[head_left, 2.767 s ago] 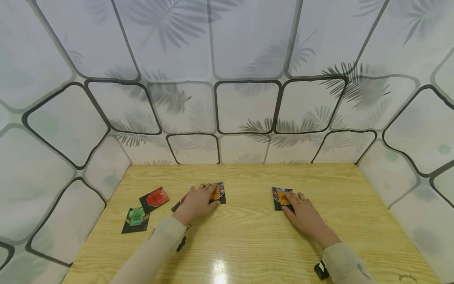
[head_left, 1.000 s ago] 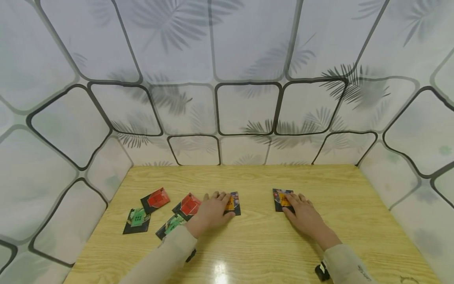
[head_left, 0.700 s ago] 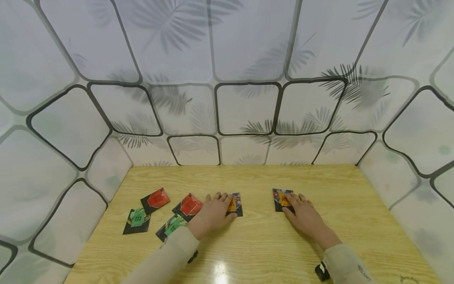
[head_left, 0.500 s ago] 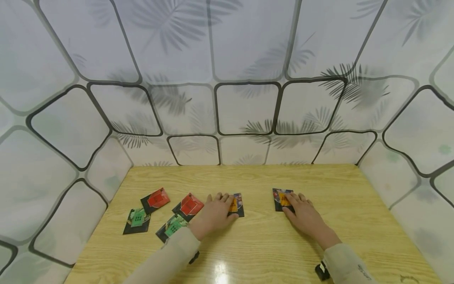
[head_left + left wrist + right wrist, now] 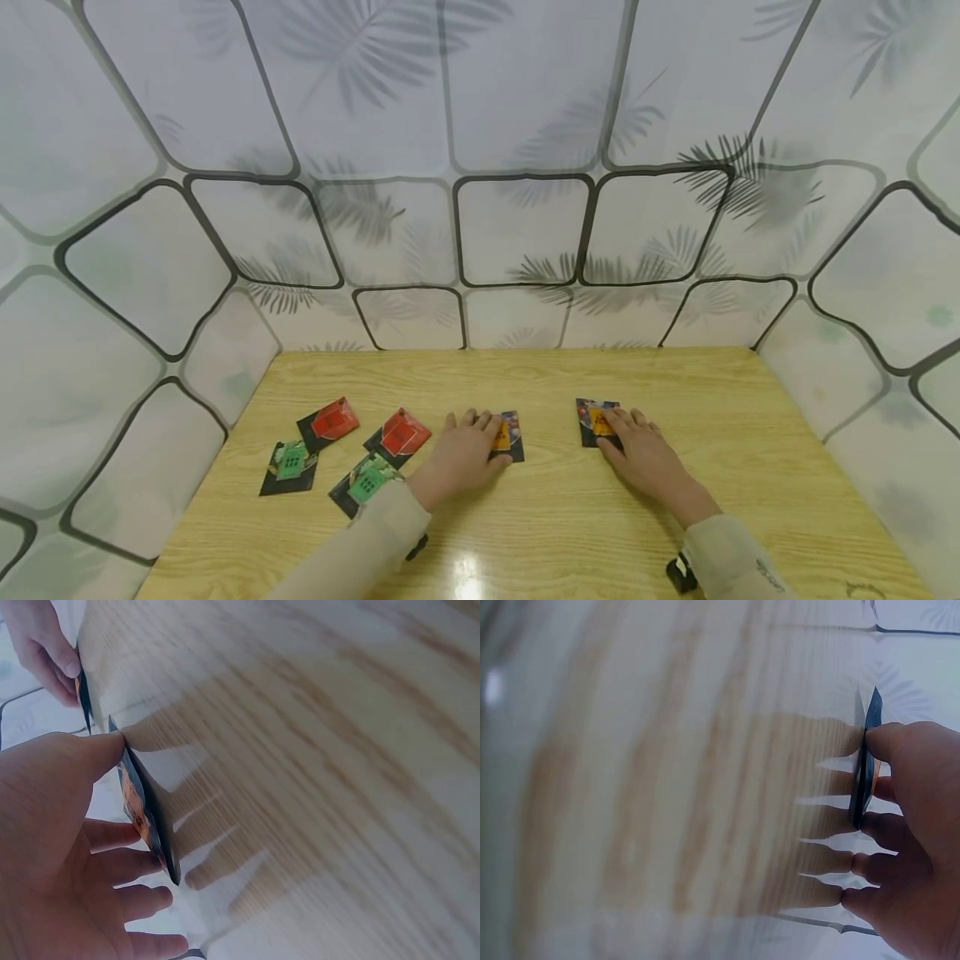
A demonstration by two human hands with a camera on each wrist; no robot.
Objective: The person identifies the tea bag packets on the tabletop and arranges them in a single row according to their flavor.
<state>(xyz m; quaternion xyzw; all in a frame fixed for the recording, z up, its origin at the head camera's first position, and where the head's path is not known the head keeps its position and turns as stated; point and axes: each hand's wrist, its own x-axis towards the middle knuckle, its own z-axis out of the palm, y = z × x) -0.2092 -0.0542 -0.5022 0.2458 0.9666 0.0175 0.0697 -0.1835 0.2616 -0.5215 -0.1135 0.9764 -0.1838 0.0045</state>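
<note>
Straight fingers of my left hand (image 5: pixel 467 450) rest on a small flat packet with an orange label (image 5: pixel 513 435), seen in the head view right of centre-left. In the left wrist view its dark, crinkled edge (image 5: pixel 154 825) lies on the wood, thumb at one end and fingertips along the top. My right hand (image 5: pixel 648 458) touches a second orange-labelled packet (image 5: pixel 588 423) further right, fingers extended over it and thumb at its near edge. The right wrist view shows that packet (image 5: pixel 867 769) edge-on under the thumb and fingers. Part of each packet is hidden beneath the hand.
Left of my hands lie two red packets, one farther left (image 5: pixel 330 423) and one nearer (image 5: pixel 399 435). Two green packets, the outer one (image 5: pixel 289 467) and the inner one (image 5: pixel 366 482), lie below them. A patterned curtain (image 5: pixel 517 225) surrounds the wooden table (image 5: pixel 540 533).
My left hand has slid its orange-labelled packet rightward and slightly nearer, away from the red and green packets, uncovering them. The right hand and its packet have stayed put.
</note>
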